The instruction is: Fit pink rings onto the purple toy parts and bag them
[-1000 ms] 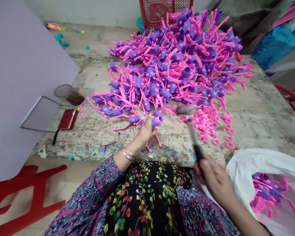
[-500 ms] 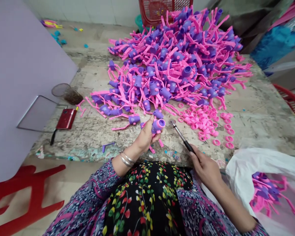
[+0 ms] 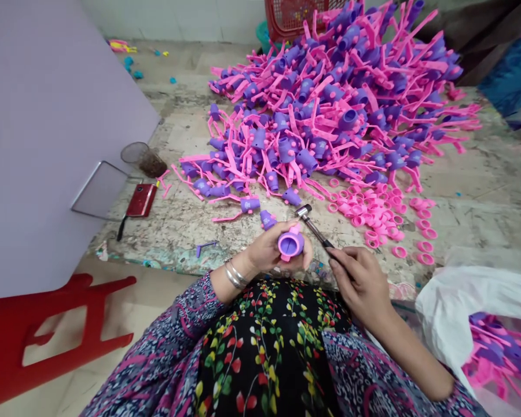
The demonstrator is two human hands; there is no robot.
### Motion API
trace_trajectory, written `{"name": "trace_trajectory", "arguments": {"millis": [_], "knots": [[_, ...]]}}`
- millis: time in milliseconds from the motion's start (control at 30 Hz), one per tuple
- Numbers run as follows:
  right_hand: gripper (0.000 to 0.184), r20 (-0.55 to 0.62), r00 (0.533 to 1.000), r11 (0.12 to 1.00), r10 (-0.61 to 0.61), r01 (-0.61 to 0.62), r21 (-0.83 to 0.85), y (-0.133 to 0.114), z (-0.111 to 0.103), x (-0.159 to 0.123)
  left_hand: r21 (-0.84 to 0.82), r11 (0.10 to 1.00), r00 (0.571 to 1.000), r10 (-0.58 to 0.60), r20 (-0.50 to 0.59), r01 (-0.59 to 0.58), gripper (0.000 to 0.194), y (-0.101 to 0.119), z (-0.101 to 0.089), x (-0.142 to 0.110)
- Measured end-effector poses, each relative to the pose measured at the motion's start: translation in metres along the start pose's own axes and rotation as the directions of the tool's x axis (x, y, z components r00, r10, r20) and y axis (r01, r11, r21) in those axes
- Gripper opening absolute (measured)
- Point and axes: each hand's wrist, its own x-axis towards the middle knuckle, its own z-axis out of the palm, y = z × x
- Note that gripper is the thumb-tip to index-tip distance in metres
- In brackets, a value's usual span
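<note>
My left hand is closed around a purple plastic body with pink parts, its round open end facing me. In my right hand is a small hammer, gripped by its black handle. The hammer's head is just above and right of the held piece, close to the left fingertips. A loose purple piece lies just behind my left hand. Farther back rises a large heap of purple bodies with pink arms. Several small pink rings lie scattered right of the hammer.
A white bag with similar pieces stands at the lower right. Left on the worn table are a red phone-like object, a tipped glass and a wire stand. A red basket sits behind the heap; a red stool is lower left.
The left hand has turned the purple piece so its opening faces me more. The hammer's head has come nearer to it. The whole view has shifted slightly.
</note>
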Motion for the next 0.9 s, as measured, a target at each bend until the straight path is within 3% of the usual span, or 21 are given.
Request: {"name": "trace_trajectory", "arguments": {"millis": [133,267,333,467,533,600,733,833,900], "knots": [[0.026,-0.025,1.000,0.984,0.002,0.002,0.178,-0.015,-0.002,0.004,0.024,1.000,0.992,-0.016,0.125,0.013,0.076,0.002,0.003,-0.001],[0.026,-0.038,0.999,0.969,0.015,-0.005,0.248,-0.022,-0.005,0.002,0.047,0.999,0.993,-0.009,0.116,0.004,0.076,0.001,0.004,-0.002],[0.029,-0.088,0.996,0.962,0.009,0.015,0.273,-0.026,-0.008,0.001,0.028,0.999,0.997,0.029,0.065,-0.031,0.078,-0.001,0.007,-0.001],[0.039,-0.162,0.986,0.935,0.034,0.026,0.354,-0.037,-0.009,0.006,0.047,0.990,0.973,0.142,-0.181,-0.136,0.065,-0.014,0.020,0.006],[0.038,-0.138,0.983,0.883,0.121,-0.043,0.468,-0.041,-0.002,0.010,0.188,0.972,0.964,0.177,-0.198,-0.139,0.058,-0.022,0.027,0.010],[0.030,-0.102,0.958,0.770,0.268,-0.149,0.621,-0.042,0.009,0.011,0.353,0.932,0.976,0.143,-0.162,-0.078,0.060,-0.030,0.033,0.012],[0.030,0.047,0.837,0.417,0.546,-0.320,0.851,-0.032,0.019,0.000,0.632,0.772,0.994,0.002,-0.105,0.065,0.070,-0.029,0.045,0.008],[0.026,0.043,0.647,0.218,0.761,-0.318,0.923,-0.010,0.002,-0.016,0.792,0.608,0.994,-0.106,0.005,0.060,0.069,-0.012,0.055,-0.001],[0.026,0.038,0.505,0.111,0.862,-0.263,0.958,0.014,-0.024,-0.031,0.829,0.558,0.977,-0.156,0.143,-0.032,0.059,0.001,0.058,-0.004]]}}
